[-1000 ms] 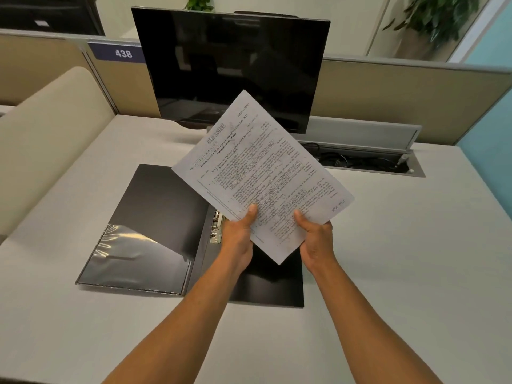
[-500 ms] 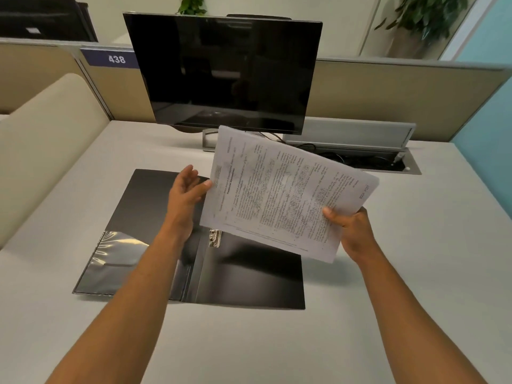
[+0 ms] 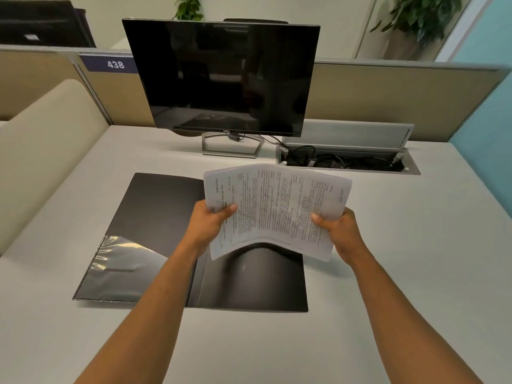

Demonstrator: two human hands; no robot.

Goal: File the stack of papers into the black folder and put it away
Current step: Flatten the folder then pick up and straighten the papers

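Papers [image 3: 279, 209]: a printed stack held in the air above the right half of the folder, bowed upward in the middle so the near edge arches; text runs sideways across the top sheet.
Left hand [image 3: 207, 225]: grips the stack's left edge, thumb on top of the sheet, fingers hidden underneath.
Right hand [image 3: 339, 230]: grips the stack's right near corner, thumb on top, fingers curled under the paper.
Folder [image 3: 155, 214]: black, lying open and flat on the desk; left half carries a clear plastic pocket [image 3: 119, 270] at its near end; right half is partly covered by the stack and its shadow. The spine clip is hidden behind the left forearm.
Desk [image 3: 401, 273]: pale grey, bears the folder.
Monitor [image 3: 224, 76]: dark screen, on a metal stand at the far edge of the desk, beyond the folder.
Cable tray [image 3: 349, 162]: open, recessed in the desk right of the monitor stand, with black cables inside.
Partition label [image 3: 115, 64]: reads 438, left of the monitor.
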